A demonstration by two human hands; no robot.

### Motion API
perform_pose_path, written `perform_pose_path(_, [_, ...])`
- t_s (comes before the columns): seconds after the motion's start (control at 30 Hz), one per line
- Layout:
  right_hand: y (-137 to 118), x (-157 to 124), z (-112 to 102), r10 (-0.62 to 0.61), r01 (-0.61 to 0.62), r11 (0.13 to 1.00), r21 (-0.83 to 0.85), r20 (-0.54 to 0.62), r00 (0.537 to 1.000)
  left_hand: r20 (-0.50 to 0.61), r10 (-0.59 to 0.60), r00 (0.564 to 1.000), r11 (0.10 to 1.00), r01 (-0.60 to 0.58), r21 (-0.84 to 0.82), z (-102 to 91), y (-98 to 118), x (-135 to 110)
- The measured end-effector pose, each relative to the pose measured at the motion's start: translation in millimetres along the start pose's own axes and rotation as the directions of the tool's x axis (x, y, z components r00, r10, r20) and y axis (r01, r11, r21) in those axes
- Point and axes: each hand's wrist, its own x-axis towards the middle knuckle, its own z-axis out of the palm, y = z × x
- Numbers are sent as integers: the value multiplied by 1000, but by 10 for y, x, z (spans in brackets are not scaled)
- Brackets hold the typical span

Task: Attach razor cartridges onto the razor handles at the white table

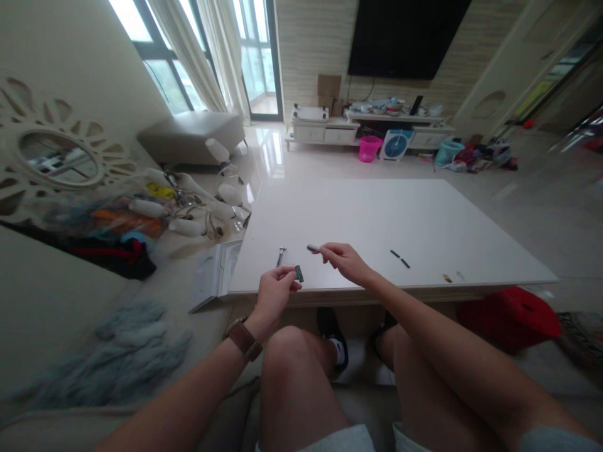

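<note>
My left hand (277,292), with a brown watch on its wrist, pinches a small flat rectangular piece (299,274), green with a dark edge, at the table's near edge. My right hand (343,258) holds a short grey stick-like piece (312,248) between thumb and fingers, just above the white table (358,213). The two pieces are apart. Just beyond my left hand lies a small silver T-shaped thing (281,255) that looks like a razor. To the right of my right hand lie two thin dark green strips (394,253), end to end.
A small yellow-and-dark piece (446,277) lies at the table's near right. A red stool-like thing (511,317) stands by that edge. On the floor at left are a lamp with white shades (221,209) and a white panel (206,279). My knees are under the near edge.
</note>
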Motion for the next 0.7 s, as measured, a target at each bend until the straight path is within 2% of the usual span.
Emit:
perform_pose_path(0.13, [-2, -43, 35, -114, 125, 974, -188, 66, 991, 16, 11, 1000, 1000, -11, -6, -2, -17, 10])
perform_pose_path(0.3, [-22, -65, 76, -154, 181, 931, -317, 109, 982, 13, 21, 1000, 999, -21, -44, -7, -41, 21])
perform_pose_path(0.53, [-35, -56, 105, -177, 212, 915, -342, 131, 975, 46, 16, 999, 990, -9, -143, 4, -34, 33])
perform_pose_path(0.7, [-73, -61, 65, -176, 228, 922, -314, 186, 967, 17, 3, 1000, 985, 0, -174, -6, -57, 52])
